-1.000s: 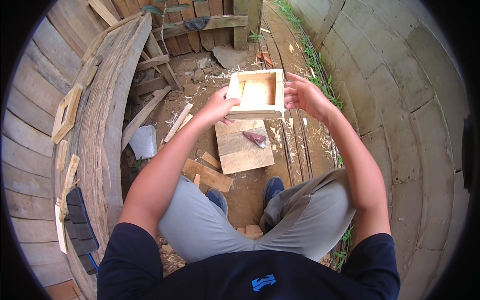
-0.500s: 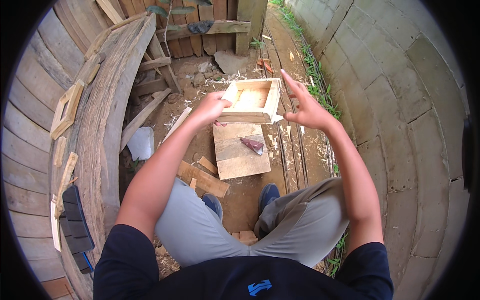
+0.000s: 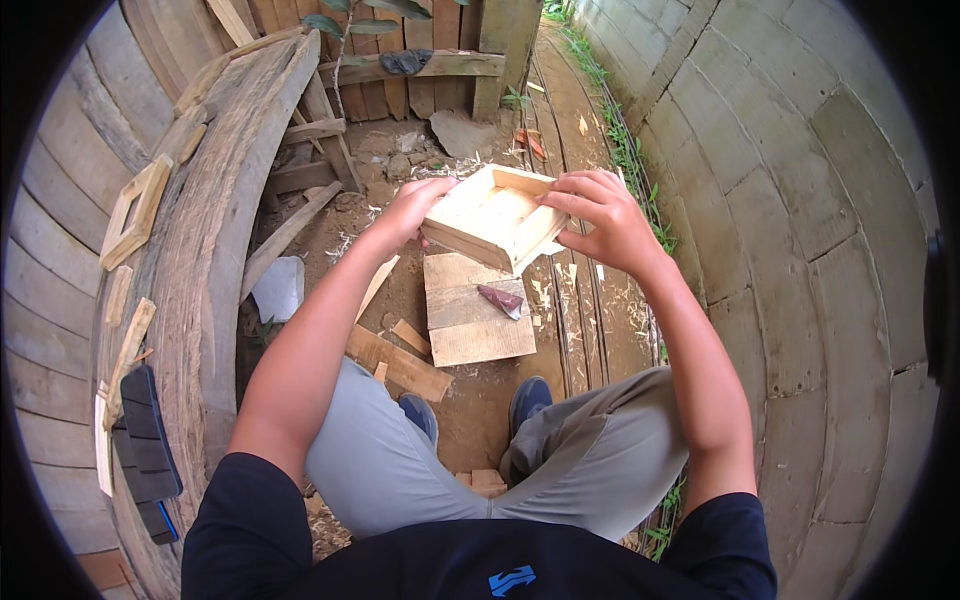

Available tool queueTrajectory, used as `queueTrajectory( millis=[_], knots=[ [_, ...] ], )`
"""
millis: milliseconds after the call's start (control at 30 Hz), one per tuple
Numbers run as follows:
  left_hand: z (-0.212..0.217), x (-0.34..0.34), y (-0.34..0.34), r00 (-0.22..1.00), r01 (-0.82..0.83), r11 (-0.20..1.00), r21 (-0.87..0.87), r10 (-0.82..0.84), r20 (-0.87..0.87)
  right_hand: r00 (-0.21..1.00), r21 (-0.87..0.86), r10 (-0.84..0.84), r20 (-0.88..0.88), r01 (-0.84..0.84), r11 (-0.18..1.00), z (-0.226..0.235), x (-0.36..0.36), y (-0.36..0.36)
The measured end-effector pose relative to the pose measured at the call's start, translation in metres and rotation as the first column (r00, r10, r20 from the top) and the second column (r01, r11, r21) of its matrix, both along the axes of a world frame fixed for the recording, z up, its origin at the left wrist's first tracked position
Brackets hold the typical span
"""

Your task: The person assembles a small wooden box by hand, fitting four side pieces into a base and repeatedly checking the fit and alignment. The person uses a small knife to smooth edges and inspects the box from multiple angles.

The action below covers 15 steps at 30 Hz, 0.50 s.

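A shallow, square wooden box of pale wood, its hollow side up, is held in the air between my hands, one corner turned toward me. My left hand grips its left side, with the fingers partly hidden behind it. Closed over the right wall is my right hand, fingertips on the rim and thumb lower down. Below the box stands a low wooden block top made of boards. On it lies a folded piece of dark reddish sandpaper.
To the left runs a rough timber bench bearing a small wooden frame, wood strips and a dark phone. Board offcuts and shavings litter the dirt by my feet. A block wall closes the right side.
My right hand, held off the box with fingers spread before, now grips its right wall. The box has turned so that a corner points toward me.
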State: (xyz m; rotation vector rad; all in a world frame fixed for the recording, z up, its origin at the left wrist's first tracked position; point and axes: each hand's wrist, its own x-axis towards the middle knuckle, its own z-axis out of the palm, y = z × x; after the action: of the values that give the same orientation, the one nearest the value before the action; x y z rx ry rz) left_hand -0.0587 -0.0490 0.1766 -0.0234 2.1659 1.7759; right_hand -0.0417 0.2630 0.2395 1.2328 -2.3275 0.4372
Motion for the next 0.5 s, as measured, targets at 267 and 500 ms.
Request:
queueTrajectory(
  millis=[267,500],
  knots=[
    [-0.009,-0.01,-0.001,0.988,-0.155,0.919,0.363,0.143,0.058,0.988,0.007,-0.068,-0.138,0.07,0.998,-0.003,-0.001,-0.003],
    [-0.001,0.002,0.019,0.986,-0.167,0.893,0.419,0.16,0.054,0.962,0.019,-0.122,-0.243,0.131,0.991,-0.004,-0.003,-0.006]
  ],
)
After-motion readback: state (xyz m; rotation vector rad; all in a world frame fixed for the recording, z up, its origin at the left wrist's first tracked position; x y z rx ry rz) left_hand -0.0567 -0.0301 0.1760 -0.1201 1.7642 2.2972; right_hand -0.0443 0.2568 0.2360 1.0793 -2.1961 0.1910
